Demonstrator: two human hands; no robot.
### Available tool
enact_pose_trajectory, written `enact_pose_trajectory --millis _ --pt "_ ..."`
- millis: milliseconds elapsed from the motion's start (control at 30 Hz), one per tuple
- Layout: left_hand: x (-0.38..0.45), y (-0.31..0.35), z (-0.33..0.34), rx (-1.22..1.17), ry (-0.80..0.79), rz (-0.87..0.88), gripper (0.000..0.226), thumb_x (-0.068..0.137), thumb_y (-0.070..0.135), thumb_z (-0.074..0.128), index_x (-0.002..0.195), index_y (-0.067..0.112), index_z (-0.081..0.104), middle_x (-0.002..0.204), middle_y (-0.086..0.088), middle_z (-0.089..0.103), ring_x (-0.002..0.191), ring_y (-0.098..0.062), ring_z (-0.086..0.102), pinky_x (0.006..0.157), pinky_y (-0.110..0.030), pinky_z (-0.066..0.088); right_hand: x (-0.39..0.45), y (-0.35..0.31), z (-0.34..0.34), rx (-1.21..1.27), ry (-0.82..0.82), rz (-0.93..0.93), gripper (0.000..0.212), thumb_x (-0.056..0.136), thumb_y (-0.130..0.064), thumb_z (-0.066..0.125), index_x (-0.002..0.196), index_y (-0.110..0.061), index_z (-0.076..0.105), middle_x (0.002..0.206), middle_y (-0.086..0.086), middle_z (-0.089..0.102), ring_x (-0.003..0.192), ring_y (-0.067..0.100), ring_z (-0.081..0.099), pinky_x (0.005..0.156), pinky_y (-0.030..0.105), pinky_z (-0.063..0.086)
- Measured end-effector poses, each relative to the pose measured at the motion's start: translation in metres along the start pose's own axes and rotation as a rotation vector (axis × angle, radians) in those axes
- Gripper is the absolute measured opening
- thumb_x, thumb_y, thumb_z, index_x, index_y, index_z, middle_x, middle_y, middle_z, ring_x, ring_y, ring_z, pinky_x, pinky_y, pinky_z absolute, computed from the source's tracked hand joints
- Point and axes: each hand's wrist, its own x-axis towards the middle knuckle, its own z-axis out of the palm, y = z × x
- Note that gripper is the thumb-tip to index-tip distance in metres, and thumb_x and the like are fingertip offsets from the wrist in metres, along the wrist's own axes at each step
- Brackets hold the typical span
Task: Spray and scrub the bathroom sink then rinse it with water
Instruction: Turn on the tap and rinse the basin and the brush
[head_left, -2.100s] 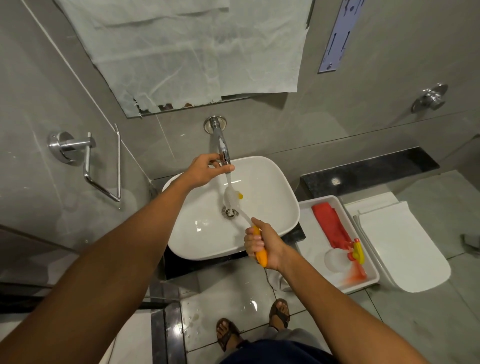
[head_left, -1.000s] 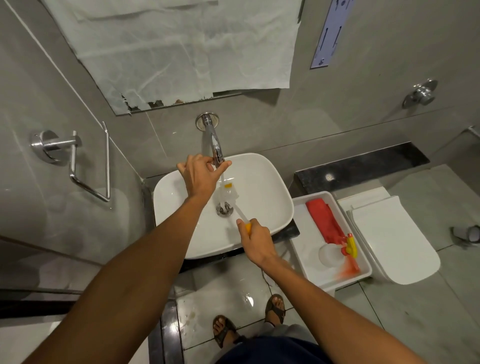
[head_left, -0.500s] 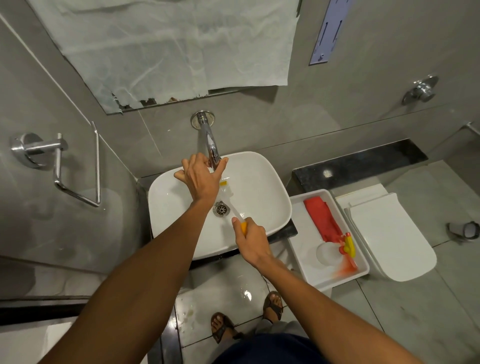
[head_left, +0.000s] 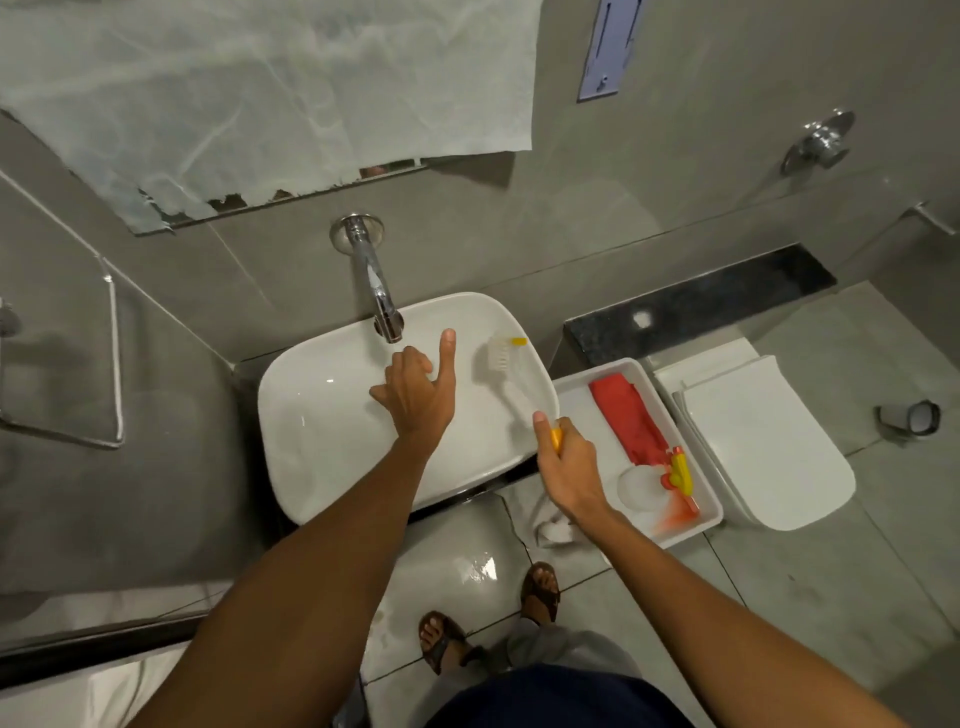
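The white basin sink (head_left: 322, 415) sits below a chrome wall tap (head_left: 376, 291). My left hand (head_left: 418, 387) hovers over the middle of the basin, below the tap's spout, empty, with its fingers apart and one finger stretched out. My right hand (head_left: 569, 462) grips the orange handle of a scrub brush (head_left: 506, 371) at the sink's right rim. The brush's white bristle head lies against the inner right wall of the basin. The drain is hidden under my left hand.
A white tray (head_left: 576, 395) right of the sink holds a red cloth (head_left: 626, 418) and a spray bottle (head_left: 670, 480) with a yellow and orange trigger. A closed white toilet (head_left: 763, 441) stands further right. My sandalled feet (head_left: 491, 613) stand on wet floor tiles. A towel bar (head_left: 111, 364) is on the left wall.
My left hand has let go of the tap and dropped over the basin. My right hand has swung the brush from the drain to the basin's right wall.
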Motion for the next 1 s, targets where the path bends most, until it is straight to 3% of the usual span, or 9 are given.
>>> enact_pose_trajectory --millis 67,133,200,267,367,467,600,867,1000 --pt "-0.008 0.008 0.02 -0.002 -0.061 0.056 0.062 0.103 0.073 0.044 0.08 0.017 0.054 0.089 0.0 0.06 0.094 -0.028 0.059 0.099 -0.043 0.035 0.009 0.015 -0.018 -0.02 0.057 0.004 0.047 0.102 -0.067 0.042 0.075 -0.029 0.051 0.065 -0.008 0.061 0.061 -0.003 0.061 0.054 0.012 0.044" --pt "-0.015 0.017 0.041 0.007 -0.076 0.182 0.054 0.103 0.067 0.053 0.084 0.016 0.059 0.093 0.001 0.062 0.094 -0.027 0.06 0.097 -0.046 0.041 0.019 0.035 -0.034 -0.026 0.108 0.046 0.045 0.103 -0.063 0.042 0.076 -0.029 0.053 0.068 -0.008 0.063 0.065 -0.004 0.062 0.058 0.015 0.045" --pt "-0.023 0.023 0.062 0.027 -0.089 0.291 0.048 0.1 0.064 0.061 0.097 0.016 0.064 0.104 0.0 0.066 0.101 -0.027 0.064 0.095 -0.04 0.039 0.029 0.055 -0.046 -0.042 0.149 0.081 0.041 0.104 -0.061 0.042 0.08 -0.03 0.054 0.072 -0.009 0.064 0.069 -0.005 0.064 0.058 0.01 0.044" --pt "-0.031 0.031 0.086 0.081 -0.148 0.333 0.059 0.097 0.072 0.056 0.119 0.018 0.065 0.126 0.0 0.067 0.119 -0.026 0.064 0.104 -0.04 0.037 0.041 0.075 -0.055 -0.072 0.151 0.119 0.038 0.105 -0.06 0.04 0.085 -0.03 0.054 0.076 -0.011 0.063 0.071 -0.002 0.063 0.061 0.014 0.044" --pt "-0.042 0.04 0.116 0.185 -0.29 0.392 0.088 0.097 0.082 0.042 0.157 0.018 0.049 0.167 -0.005 0.048 0.155 -0.024 0.043 0.129 -0.047 0.028 0.056 0.11 -0.058 -0.14 0.084 0.194 0.039 0.107 -0.057 0.038 0.102 -0.023 0.056 0.088 -0.003 0.068 0.084 0.019 0.068 0.077 0.033 0.05" --pt "-0.049 0.041 0.143 0.27 -0.426 0.495 0.1 0.097 0.084 0.027 0.171 0.016 0.026 0.182 -0.005 0.02 0.169 -0.025 0.017 0.137 -0.045 0.013 0.073 0.14 -0.051 -0.192 -0.012 0.267 0.042 0.109 -0.052 0.035 0.112 -0.016 0.055 0.1 0.012 0.072 0.099 0.038 0.071 0.089 0.048 0.057" --pt "-0.058 0.033 0.163 0.422 -0.437 0.508 0.096 0.103 0.076 0.026 0.174 0.014 0.009 0.184 -0.004 0.0 0.17 -0.022 -0.002 0.139 -0.04 0.003 0.094 0.17 -0.037 -0.278 -0.104 0.299 0.046 0.112 -0.044 0.034 0.123 -0.004 0.054 0.109 0.024 0.073 0.106 0.044 0.07 0.09 0.049 0.056" --pt "-0.059 0.033 0.173 0.466 -0.383 0.48 0.081 0.108 0.061 0.036 0.171 0.014 0.019 0.182 -0.007 0.01 0.17 -0.03 0.007 0.137 -0.049 0.019 0.126 0.214 -0.002 -0.287 -0.218 0.409 0.038 0.114 -0.035 0.032 0.116 -0.003 0.052 0.111 0.023 0.069 0.105 0.04 0.068 0.089 0.046 0.054" --pt "-0.058 0.028 0.177 0.446 -0.37 0.494 0.078 0.11 0.059 0.03 0.171 0.012 0.021 0.182 -0.008 0.013 0.17 -0.029 0.007 0.136 -0.052 0.021 0.139 0.226 0.008 -0.335 -0.227 0.486 0.032 0.114 -0.027 0.032 0.123 -0.003 0.052 0.126 0.021 0.061 0.119 0.037 0.06 0.103 0.048 0.049"
